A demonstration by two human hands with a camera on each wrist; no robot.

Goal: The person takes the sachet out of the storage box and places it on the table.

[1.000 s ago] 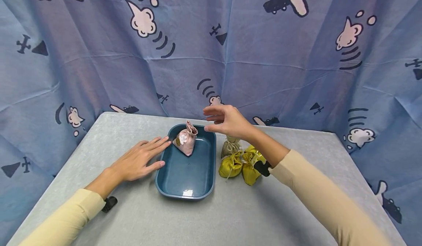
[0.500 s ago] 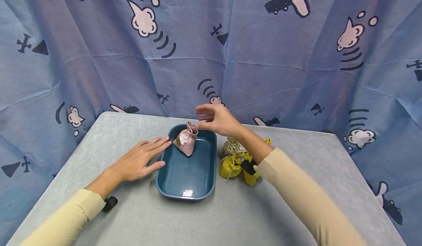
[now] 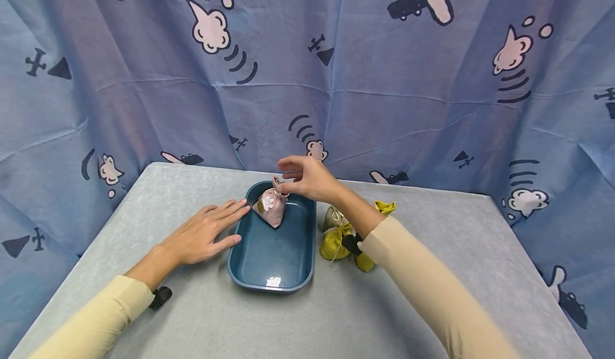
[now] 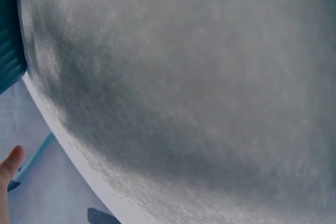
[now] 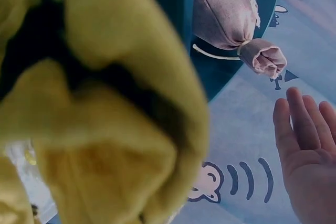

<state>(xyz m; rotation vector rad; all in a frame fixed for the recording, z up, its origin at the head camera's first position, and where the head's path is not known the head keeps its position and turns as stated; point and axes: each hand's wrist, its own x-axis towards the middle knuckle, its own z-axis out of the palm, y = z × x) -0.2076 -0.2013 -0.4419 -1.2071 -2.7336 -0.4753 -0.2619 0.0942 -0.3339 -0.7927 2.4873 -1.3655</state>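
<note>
A pink drawstring pouch with a white flower sits in the far left part of a blue plastic bin. Over the bin's far end, my right hand hovers with fingers spread; in the head view its thumb overlaps the pouch's gathered top. The right wrist view shows this hand just apart from the pouch, fingers nearly straight, nothing in them. My left hand lies flat at the bin's left side, fingertips at the rim.
Right of the bin stand a beige pouch and yellow pouches, partly hidden by my right forearm. One yellow pouch looms large and blurred in the right wrist view. A blue patterned curtain hangs behind the grey table.
My right hand has moved left from the bin's far right corner to the pink pouch's top. The left hand, bin and pouches have stayed put.
</note>
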